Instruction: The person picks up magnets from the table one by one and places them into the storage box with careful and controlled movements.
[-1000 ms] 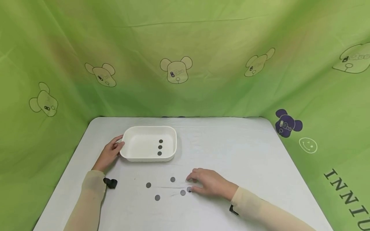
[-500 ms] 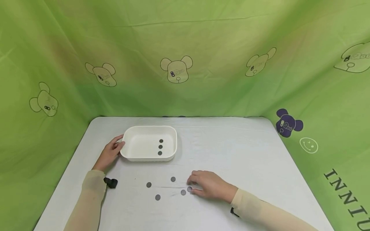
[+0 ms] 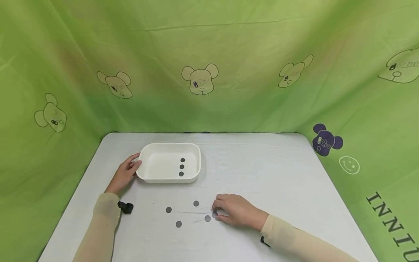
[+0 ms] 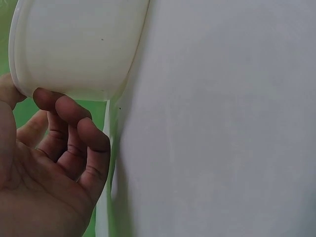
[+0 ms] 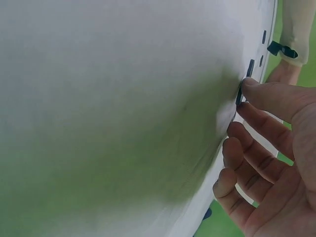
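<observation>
My left hand (image 3: 123, 175) holds the left end of a white rectangular tub (image 3: 157, 181), thumb at the rim and curled fingertips against the outer wall in the left wrist view. Three dark round discs (image 3: 182, 166) lie in a row inside the tub, toward its right end. On the table, my right hand (image 3: 238, 211) pinches another dark flat disc (image 5: 239, 94) by its edges between thumb and forefinger. This disc appears still at table level. Just left of it lies a grey disc (image 3: 207, 218), apart from the fingers.
More dark discs lie loose on the white-covered table (image 3: 278, 171): one disc (image 3: 196, 203) below the tub, another disc (image 3: 168, 210) farther left, and a third disc (image 3: 178, 224) nearer the front. Green printed cloth (image 3: 248, 109) rises along the table's back and sides.
My right thumb and fingers have drawn together around the disc, and that hand has dipped slightly. The left hand, tub and other discs keep their places.
</observation>
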### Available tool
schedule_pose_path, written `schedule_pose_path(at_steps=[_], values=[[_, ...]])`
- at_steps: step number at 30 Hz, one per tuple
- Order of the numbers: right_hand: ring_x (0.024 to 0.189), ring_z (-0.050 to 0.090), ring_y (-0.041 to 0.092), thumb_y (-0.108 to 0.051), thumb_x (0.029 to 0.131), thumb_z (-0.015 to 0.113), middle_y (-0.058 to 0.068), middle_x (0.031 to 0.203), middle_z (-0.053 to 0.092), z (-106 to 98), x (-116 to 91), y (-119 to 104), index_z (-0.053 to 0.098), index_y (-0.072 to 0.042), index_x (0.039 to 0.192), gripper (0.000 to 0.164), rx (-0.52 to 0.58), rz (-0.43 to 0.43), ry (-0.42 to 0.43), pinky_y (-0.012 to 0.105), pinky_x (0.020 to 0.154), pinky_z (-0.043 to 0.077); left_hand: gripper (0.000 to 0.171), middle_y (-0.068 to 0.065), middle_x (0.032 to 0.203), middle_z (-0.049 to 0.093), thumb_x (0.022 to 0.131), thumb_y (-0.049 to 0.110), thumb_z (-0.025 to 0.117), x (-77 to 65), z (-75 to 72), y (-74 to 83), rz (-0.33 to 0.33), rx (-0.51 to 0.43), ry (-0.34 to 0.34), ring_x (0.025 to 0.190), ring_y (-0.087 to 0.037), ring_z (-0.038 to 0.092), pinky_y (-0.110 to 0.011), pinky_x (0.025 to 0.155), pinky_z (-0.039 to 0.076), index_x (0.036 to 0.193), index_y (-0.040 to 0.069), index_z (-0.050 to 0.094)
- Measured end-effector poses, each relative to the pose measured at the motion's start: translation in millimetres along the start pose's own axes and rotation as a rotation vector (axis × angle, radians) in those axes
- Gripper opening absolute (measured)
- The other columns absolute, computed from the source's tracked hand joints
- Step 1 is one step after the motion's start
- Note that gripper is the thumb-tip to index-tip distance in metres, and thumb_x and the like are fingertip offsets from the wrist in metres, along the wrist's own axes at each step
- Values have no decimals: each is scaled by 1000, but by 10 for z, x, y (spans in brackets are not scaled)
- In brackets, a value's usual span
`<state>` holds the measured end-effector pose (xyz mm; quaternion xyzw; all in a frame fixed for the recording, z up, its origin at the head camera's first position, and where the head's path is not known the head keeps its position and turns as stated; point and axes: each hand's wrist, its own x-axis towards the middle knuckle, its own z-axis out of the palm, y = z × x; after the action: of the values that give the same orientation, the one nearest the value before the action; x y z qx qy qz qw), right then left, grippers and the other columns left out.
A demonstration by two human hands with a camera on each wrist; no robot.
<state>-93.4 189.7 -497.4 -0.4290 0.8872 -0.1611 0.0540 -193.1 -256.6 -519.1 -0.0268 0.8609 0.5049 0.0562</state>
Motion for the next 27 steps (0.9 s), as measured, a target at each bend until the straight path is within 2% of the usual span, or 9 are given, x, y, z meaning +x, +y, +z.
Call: schedule_pose_path(at_steps=[18, 27], values=[[82, 53, 0, -33, 90, 75, -16, 93, 57, 14, 21, -32, 69, -25, 102, 16, -6, 29, -15, 27, 75, 50, 58, -11, 95, 59, 102, 45, 55, -3, 3, 1, -1, -11, 0, 81, -22, 55, -28, 72, 48, 153, 21, 42], [84, 55, -1, -31, 90, 76, -16, 95, 58, 47, 14, -40, 66, -25, 104, 18, -6, 14, -1, 25, 75, 50, 56, -12, 95, 60, 103, 42, 55, -9, 2, 24, -2, -2, 4, 81, -21, 54, -27, 72, 47, 153, 20, 42]])
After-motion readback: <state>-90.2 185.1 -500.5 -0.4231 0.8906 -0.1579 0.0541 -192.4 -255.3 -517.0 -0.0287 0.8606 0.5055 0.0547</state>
